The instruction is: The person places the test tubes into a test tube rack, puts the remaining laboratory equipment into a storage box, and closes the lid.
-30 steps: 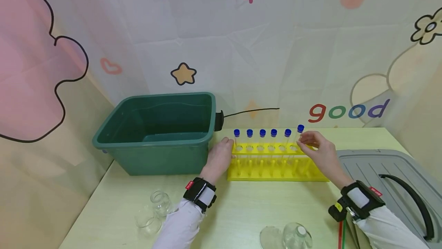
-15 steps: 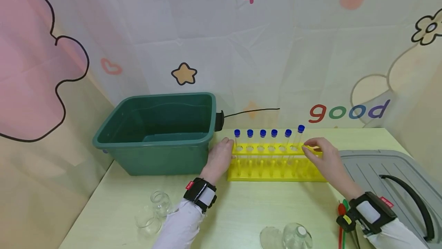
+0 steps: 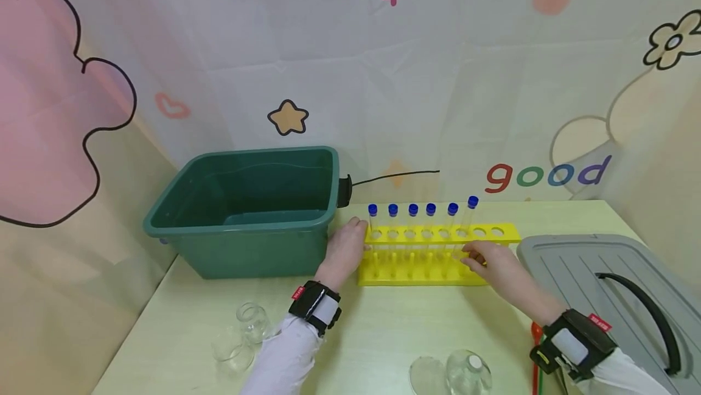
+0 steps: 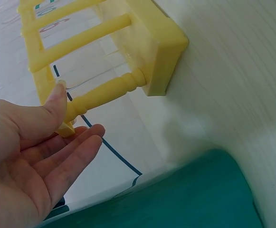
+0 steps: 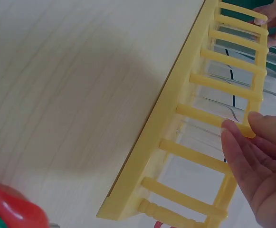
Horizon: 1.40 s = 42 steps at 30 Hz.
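Note:
A yellow test tube rack (image 3: 427,276) stands on the table, with several clear test tubes with blue caps in its holes. The rightmost tube (image 3: 469,215) leans to the right and sits higher than the others. My left hand (image 3: 344,252) grips the rack's left end; in the left wrist view, its thumb lies over the upper shelf corner and the fingers are beneath. My right hand (image 3: 495,267) is in front of the rack below that tilted tube. In the right wrist view, its thumb and fingertips (image 5: 228,130) close around a peg tip by the upper shelf.
A green bin (image 3: 268,252) stands left of the rack. A grey lid (image 3: 580,261) with a black handle lies at the right. Clear glassware (image 3: 235,352) stands front left, and a glass vessel (image 3: 469,374) front centre. A red-handled tool (image 3: 535,352) lies near the right wrist.
My right hand has let go of the rightmost tube's upper part and moved down and left to the rack's front. The left hand stays on the rack. The head view shifted slightly.

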Each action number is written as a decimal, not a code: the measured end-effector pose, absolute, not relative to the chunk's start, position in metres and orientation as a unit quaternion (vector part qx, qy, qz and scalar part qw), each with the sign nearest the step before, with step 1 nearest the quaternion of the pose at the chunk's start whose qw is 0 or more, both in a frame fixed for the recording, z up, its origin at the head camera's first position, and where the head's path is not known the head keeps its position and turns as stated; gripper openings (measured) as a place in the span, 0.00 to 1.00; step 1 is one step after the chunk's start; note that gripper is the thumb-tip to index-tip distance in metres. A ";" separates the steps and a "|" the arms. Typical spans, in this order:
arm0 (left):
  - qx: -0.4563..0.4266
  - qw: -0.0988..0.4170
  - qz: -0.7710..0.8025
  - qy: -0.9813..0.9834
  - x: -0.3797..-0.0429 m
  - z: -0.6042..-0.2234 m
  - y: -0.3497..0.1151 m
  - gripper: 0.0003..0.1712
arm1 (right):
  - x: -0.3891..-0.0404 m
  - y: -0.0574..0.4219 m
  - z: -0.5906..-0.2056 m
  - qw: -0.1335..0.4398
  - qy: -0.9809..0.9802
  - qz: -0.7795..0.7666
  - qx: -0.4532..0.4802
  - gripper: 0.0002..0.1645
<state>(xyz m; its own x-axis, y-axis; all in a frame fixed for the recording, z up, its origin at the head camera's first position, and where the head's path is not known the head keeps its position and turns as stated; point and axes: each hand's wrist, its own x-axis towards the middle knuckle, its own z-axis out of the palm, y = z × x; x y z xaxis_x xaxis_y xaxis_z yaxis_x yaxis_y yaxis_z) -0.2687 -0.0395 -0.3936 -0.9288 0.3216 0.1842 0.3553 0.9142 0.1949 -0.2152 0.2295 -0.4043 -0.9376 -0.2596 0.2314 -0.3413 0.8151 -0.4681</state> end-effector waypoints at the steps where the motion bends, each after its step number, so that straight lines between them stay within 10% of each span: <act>1: -0.172 0.071 -0.114 -0.976 -0.269 -0.393 -0.040 0.24 | -0.216 0.228 -0.404 0.077 -0.949 0.262 0.155 0.10; 9: -0.161 0.065 -0.119 -0.977 -0.255 -0.392 -0.035 0.30 | -0.224 0.228 -0.407 0.094 -0.950 0.262 0.141 0.04; 18: -0.152 0.191 -0.094 -0.965 -0.224 -0.397 -0.027 0.20 | -0.232 0.231 -0.407 0.111 -0.942 0.276 0.156 0.03; 42: -0.155 0.139 -0.124 -0.970 -0.244 -0.409 -0.022 0.07 | -0.248 0.217 -0.403 0.074 -0.942 0.277 0.175 0.11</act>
